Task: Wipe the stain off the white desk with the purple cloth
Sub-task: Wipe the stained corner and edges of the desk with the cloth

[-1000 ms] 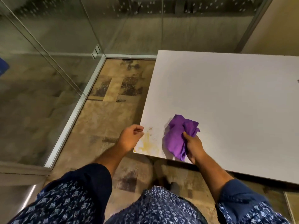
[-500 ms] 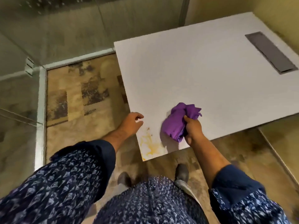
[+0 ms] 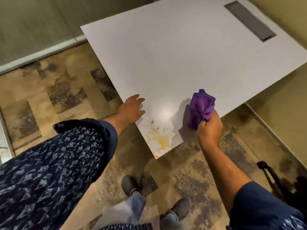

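Note:
The white desk [image 3: 174,55] fills the upper middle of the head view, its near corner pointing at me. A yellow-orange stain [image 3: 159,140] with brown specks covers that corner. My right hand [image 3: 210,128] grips the bunched purple cloth [image 3: 201,108] at the desk's right front edge, to the right of the stain and apart from it. The cloth stands up from the fist over the desk. My left hand [image 3: 132,110] rests on the desk's left edge just above the stain, fingers spread, holding nothing.
A grey cable slot [image 3: 249,20] is set into the desk's far right. Patterned beige carpet [image 3: 58,97] lies below, with my shoes [image 3: 129,185] under the corner. A glass wall's frame [image 3: 41,53] runs at the left, and a dark chair part [image 3: 272,176] shows at the lower right.
The view has swung and come closer. My left hand has opened and moved onto the desk edge. My right hand has carried the cloth further right, away from the stain.

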`<state>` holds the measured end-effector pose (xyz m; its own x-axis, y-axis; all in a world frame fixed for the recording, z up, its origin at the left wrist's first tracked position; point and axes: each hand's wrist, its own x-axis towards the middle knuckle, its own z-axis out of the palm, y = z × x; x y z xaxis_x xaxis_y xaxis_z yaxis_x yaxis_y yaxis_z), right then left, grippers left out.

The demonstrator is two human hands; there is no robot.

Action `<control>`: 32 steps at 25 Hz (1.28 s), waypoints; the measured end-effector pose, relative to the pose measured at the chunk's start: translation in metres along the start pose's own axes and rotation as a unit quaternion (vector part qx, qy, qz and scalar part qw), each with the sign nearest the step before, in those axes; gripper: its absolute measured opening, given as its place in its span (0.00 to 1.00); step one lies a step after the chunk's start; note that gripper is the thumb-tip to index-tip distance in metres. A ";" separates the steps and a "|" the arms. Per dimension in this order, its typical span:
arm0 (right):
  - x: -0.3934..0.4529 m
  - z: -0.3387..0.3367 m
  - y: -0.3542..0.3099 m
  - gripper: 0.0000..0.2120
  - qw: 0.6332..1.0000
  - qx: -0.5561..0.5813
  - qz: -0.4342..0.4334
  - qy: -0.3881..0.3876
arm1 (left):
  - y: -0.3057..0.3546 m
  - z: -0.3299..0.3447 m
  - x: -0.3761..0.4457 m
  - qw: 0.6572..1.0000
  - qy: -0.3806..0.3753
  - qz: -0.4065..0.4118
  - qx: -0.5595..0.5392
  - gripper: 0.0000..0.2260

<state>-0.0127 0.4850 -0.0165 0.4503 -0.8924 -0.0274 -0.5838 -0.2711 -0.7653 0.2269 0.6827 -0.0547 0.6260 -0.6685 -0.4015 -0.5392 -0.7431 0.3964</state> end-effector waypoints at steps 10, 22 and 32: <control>0.028 0.045 0.037 0.15 0.930 -0.186 -0.137 -0.286 | -0.034 0.047 0.025 0.997 -0.060 -0.054 0.003 0.37; 0.055 0.062 0.026 0.24 0.794 -0.352 -0.256 -0.424 | -0.022 0.055 0.028 0.995 -0.012 -0.093 0.046 0.30; 0.079 0.050 -0.001 0.17 0.806 -0.479 -0.316 -0.145 | -0.002 0.055 0.020 0.984 -0.053 -0.162 0.051 0.30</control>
<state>0.0565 0.4330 -0.0500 0.9199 -0.3832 -0.0834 -0.3674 -0.9164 0.1589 0.2097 0.6695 -0.1088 0.7143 -0.3921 -0.5797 -0.3785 -0.9132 0.1513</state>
